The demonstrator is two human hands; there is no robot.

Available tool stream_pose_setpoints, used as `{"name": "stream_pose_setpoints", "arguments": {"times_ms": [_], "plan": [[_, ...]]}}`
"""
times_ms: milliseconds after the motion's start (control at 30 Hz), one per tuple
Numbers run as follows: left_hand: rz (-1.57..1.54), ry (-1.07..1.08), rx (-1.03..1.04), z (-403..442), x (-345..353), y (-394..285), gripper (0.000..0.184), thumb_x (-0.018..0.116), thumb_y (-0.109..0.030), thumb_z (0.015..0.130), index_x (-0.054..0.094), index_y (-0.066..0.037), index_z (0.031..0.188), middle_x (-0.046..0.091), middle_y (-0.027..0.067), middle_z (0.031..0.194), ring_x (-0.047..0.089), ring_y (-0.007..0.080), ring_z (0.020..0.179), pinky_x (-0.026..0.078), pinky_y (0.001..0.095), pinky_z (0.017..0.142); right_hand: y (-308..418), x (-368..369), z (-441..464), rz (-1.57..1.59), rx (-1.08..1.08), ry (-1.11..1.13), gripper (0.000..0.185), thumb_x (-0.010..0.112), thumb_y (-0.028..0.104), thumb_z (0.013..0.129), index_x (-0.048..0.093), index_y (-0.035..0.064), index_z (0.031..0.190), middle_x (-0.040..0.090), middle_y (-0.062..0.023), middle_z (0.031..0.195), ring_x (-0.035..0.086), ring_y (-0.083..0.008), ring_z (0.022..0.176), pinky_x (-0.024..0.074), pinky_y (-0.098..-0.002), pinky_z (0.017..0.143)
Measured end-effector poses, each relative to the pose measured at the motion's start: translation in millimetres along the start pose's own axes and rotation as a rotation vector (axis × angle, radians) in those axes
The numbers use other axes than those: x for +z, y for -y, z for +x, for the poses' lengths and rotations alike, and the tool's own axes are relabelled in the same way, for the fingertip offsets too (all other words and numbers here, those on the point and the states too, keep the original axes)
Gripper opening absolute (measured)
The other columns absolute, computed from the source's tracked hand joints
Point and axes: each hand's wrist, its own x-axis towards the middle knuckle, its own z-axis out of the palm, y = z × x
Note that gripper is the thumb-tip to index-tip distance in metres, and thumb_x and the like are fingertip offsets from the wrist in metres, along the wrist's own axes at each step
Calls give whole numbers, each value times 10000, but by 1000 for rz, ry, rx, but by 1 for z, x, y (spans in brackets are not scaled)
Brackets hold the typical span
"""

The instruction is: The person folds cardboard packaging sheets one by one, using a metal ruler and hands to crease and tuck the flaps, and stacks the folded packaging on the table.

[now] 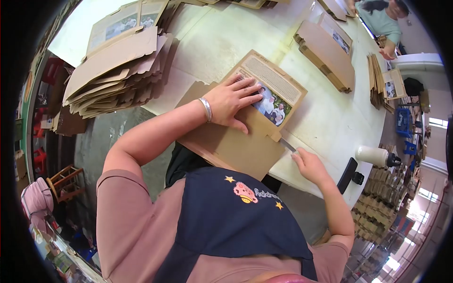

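My left hand (230, 103) lies spread on a flat brown cardboard sheet (243, 147), palm down beside its printed panel of text and a group photo. The sheet hangs partly over the table edge toward my apron. In my right hand (310, 165) is a thin, flat metal blade (288, 145), gripped between thumb and curled fingers. The blade's far end meets the sheet's right edge, near a small tab; I cannot tell whether it goes under the cardboard.
A tall stack of folded cardboard (111, 89) stands at the left; another stack (325, 54) lies at the upper right. A white bottle (373, 154) and a black phone-like object (348, 175) rest by the right edge. Across the table is another person (384, 23).
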Motion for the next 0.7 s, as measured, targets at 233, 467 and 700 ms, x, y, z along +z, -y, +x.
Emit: {"name": "stream_pose_setpoints", "arguments": {"times_ms": [233,467,700], "plan": [[-295,-281,-215,11,-2,7,722,620,-538,973,532,-22,1470,562,210,1489,474,371,1438,301,467,1228,20,28,4,-498,72,-469,182,683,206,980,613,89,1101,698,-142,869,669,-389,722,551,-448,636],[-1815,-890,-877,9,-26,35,654,400,-595,1080,647,-14,1249,706,123,977,640,211,935,495,328,931,29,24,3,229,391,-458,155,733,214,981,685,78,1039,582,-7,718,575,-112,684,453,-265,646],[-1198,35,-784,-25,-53,15,573,433,-422,1123,656,-27,774,634,48,657,497,99,467,402,228,491,33,17,19,173,500,-482,263,812,237,915,678,71,1068,575,0,776,566,-105,749,482,-269,700]]}}
